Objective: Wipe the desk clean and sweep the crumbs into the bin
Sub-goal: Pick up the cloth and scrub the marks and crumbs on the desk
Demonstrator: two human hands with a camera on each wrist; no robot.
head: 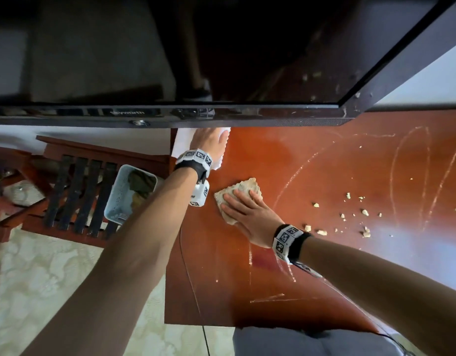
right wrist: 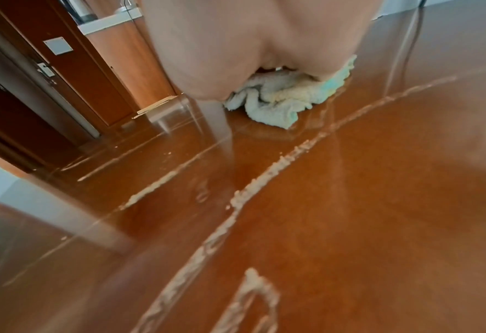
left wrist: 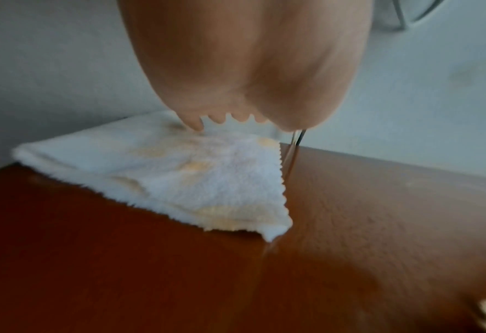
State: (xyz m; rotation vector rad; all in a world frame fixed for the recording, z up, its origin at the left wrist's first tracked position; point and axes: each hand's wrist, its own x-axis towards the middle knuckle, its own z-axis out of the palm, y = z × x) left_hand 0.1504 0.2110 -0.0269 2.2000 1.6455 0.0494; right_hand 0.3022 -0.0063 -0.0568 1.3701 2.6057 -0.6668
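Note:
The red-brown desk (head: pixel 311 265) carries pale smear lines (head: pixel 406 176) and scattered crumbs (head: pixel 350 217) on its right part. My left hand (head: pixel 209 141) lies flat on a white cloth (head: pixel 182 142) at the desk's far left corner, its fingertips hidden under the TV's edge. In the left wrist view the palm (left wrist: pixel 250 67) sits over this stained white cloth (left wrist: pixel 193 180). My right hand (head: pixel 243 209) presses with straight fingers on a soiled beige cloth (head: pixel 243 187) near the desk's left middle. The right wrist view shows that bunched cloth (right wrist: pixel 276 101) under the palm (right wrist: pixel 236 45). A light blue bin (head: pixel 119 199) stands on the floor left of the desk.
A black TV (head: pixel 170 73) overhangs the desk's far edge, just above my left hand. A dark wooden chair (head: pixel 75 181) stands left of the bin. A thin cable (head: pixel 191 278) runs along the desk's left edge. Wet smear lines (right wrist: pixel 264 180) cross the desk in front of the right cloth.

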